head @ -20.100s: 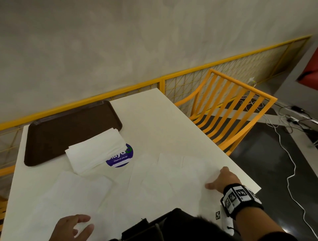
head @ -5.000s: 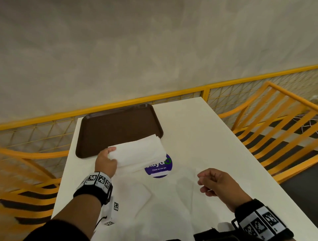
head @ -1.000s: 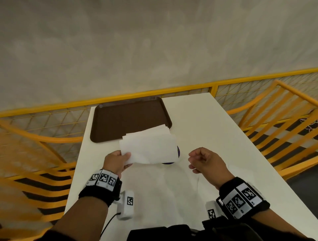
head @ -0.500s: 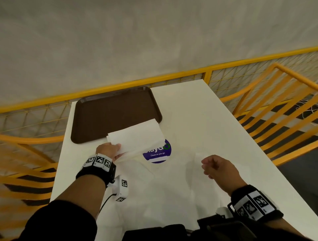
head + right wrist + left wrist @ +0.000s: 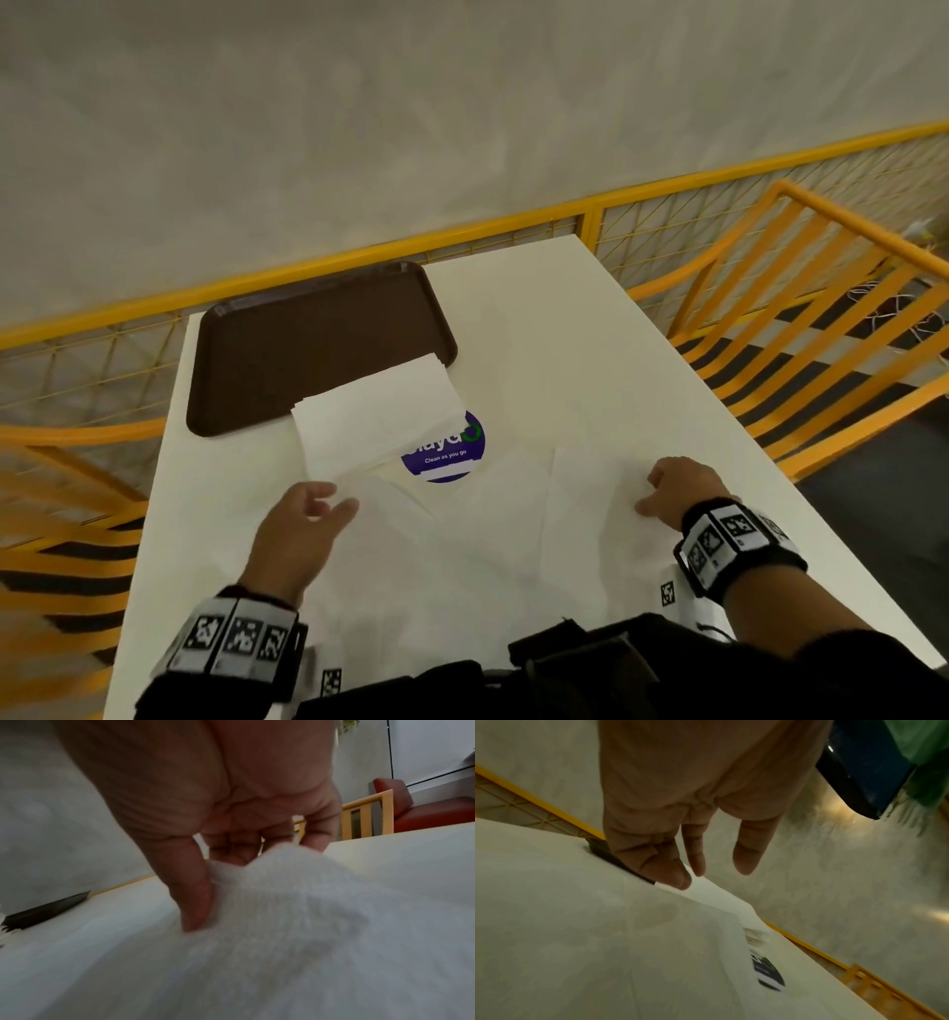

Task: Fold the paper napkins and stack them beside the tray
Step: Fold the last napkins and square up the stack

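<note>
A stack of folded white napkins (image 5: 380,416) lies at the near edge of the brown tray (image 5: 308,339), overlapping its rim and a blue round sticker (image 5: 452,455). My left hand (image 5: 331,506) hovers just in front of the stack's near corner with relaxed fingers and holds nothing; in the left wrist view its fingertips (image 5: 675,878) hang by the stack's edge (image 5: 713,896). Several unfolded napkins (image 5: 441,560) cover the near table. My right hand (image 5: 652,496) rests on the rightmost one (image 5: 590,509). Thumb and fingers (image 5: 195,902) pinch up a ridge of this napkin (image 5: 282,892).
The white table (image 5: 590,334) is bare on its far right half. A yellow mesh railing (image 5: 462,236) runs behind the table. Orange slatted chairs (image 5: 821,308) stand to the right and left. A black object (image 5: 575,663) sits at the near table edge.
My left hand has let go of the folded stack, which now lies by the tray, and drawn back toward me. My right hand has dropped onto the right napkin and pinched it.
</note>
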Demonstrator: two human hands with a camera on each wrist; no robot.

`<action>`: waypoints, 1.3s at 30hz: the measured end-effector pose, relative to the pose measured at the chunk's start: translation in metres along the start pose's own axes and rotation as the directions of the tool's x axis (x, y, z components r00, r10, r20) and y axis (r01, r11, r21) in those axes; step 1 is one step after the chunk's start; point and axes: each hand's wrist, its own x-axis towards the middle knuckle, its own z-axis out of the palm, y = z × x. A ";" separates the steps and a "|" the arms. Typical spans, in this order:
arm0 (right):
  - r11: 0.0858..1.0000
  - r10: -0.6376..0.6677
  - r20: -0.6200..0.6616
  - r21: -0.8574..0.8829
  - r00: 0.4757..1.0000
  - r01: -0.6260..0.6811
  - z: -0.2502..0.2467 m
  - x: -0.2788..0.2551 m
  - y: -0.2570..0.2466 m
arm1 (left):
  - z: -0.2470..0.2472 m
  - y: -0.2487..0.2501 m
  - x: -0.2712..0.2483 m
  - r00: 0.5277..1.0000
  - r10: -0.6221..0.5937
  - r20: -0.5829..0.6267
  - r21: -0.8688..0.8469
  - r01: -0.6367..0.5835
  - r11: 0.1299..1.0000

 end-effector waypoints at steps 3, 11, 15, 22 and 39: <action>0.997 -0.068 -0.075 -0.032 0.995 0.066 -0.007 -0.010 -0.007 | 0.005 -0.003 -0.027 0.997 0.052 0.056 0.035 -0.054 0.998; 0.546 -0.837 -0.102 -0.243 0.538 0.802 -0.064 -0.115 -0.069 | 0.002 0.071 -0.082 0.794 0.536 0.287 0.213 -0.598 0.772; 0.385 -0.921 -0.033 -0.228 0.388 0.894 -0.072 -0.155 -0.104 | 0.013 0.097 -0.098 0.677 0.633 0.375 0.304 -0.735 0.606; 0.388 -0.624 -0.609 0.303 0.490 0.871 -0.071 -0.148 -0.097 | -0.023 0.095 -0.095 0.840 0.540 0.049 -0.188 -0.524 0.831; 0.196 -0.711 -0.218 0.851 0.668 0.486 -0.044 -0.151 -0.095 | -0.045 0.069 -0.088 0.936 0.348 0.053 -0.634 -0.238 0.736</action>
